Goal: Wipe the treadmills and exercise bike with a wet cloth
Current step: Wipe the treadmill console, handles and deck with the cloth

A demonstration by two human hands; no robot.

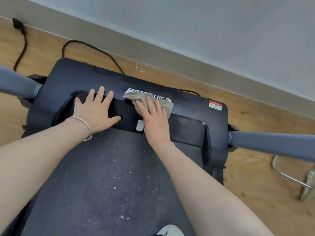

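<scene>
View from the head, looking down along both bare forearms onto the front end of a treadmill [71,79]. The right hand [156,120] lies palm down on a beige cloth [163,103], its fingers straight and close together, pressing the cloth flat against the front cover just where the cover meets the dark inner trim; the cloth bunches out beyond the fingertips and overlaps the white lettering [130,91] printed on the cover. The right wrist is nearly straight, the forearm reaching forward from the lower right. The left hand [96,111] rests palm down beside it, apart from the cloth, with fingers spread and extended and the thumb splayed toward the right hand; its fingertips reach the cover's edge and it holds nothing. A thin bracelet [85,126] circles the left wrist. The belt [105,176] beneath the forearms is dusty, flecked with pale specks. A red and white warning label [215,105] sits on the cover's right corner. Grey uprights [272,143] leave the frame on either side. A black cable [95,48] runs across the wooden floor [247,167] to a plug [17,23] at the skirting under the grey wall [221,23]. A chrome tube [286,174] lies on the floor at right.
</scene>
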